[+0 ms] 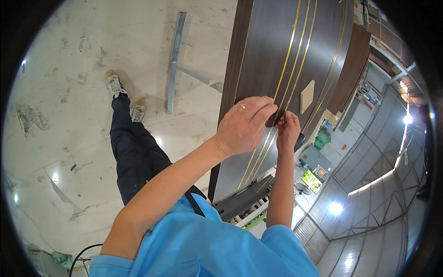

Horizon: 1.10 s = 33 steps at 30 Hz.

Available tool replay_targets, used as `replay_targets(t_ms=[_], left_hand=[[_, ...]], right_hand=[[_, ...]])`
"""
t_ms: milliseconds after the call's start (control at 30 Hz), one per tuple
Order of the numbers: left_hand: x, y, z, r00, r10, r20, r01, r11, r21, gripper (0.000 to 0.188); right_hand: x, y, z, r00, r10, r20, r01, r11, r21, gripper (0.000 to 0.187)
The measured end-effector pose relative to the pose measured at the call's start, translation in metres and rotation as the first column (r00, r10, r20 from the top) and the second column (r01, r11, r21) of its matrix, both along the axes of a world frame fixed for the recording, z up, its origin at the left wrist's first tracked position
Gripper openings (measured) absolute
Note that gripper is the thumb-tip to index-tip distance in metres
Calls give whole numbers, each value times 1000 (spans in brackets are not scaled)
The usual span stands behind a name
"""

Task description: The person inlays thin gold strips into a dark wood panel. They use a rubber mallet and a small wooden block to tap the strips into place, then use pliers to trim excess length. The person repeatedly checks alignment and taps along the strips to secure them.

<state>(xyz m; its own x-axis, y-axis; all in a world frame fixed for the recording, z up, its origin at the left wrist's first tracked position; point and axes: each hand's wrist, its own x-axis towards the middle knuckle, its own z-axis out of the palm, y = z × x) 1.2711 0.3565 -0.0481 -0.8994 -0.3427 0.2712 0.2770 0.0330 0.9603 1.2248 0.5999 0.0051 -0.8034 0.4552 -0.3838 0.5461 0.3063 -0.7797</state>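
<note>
A long dark-brown panel [267, 41] with thin gold strips [290, 76] along its length lies in front of me. My left hand [247, 122] is over the panel's near-left part, fingers bent and drawn together, their tips at the gold strips. Close beside it, my right hand [288, 131] has thumb and fingers pinched at one of these strips. Whatever either hand pinches is too small or hidden to make out. A dark patch shows between the two hands, its kind unclear. Beyond my right hand, a small light wooden block [307, 97] rests on the panel.
A grey metal stand [174, 64] is on the pale, stained floor [69, 138] left of the panel. More brown boards [357, 60] are stacked on the far right. A machine with a green strip [254, 220] stands near my right elbow. A standing fan [302, 188] is behind it.
</note>
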Motion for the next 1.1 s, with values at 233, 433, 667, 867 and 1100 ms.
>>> replay_targets(t_ms=[233,433,667,867,1100], left_hand=[[1,-1,1,998,-69,7,70,997,-35,45],[0,-2,1,996,-88,5,89,996,-32,42],[2,-3,2,995,-97,10,97,994,-55,37],[2,-2,-2,989,-143,-36,141,988,-61,24],[7,-4,-4,978,-192,-84,192,981,-10,22]], right_hand=[[37,3,-1,982,86,168,-121,970,212,38],[35,11,-12,997,-71,29,55,925,376,41],[13,26,-7,991,-35,131,-13,935,353,46],[-7,16,-1,979,-57,193,-18,930,368,50],[-20,-19,-2,980,149,134,-184,933,311,49]])
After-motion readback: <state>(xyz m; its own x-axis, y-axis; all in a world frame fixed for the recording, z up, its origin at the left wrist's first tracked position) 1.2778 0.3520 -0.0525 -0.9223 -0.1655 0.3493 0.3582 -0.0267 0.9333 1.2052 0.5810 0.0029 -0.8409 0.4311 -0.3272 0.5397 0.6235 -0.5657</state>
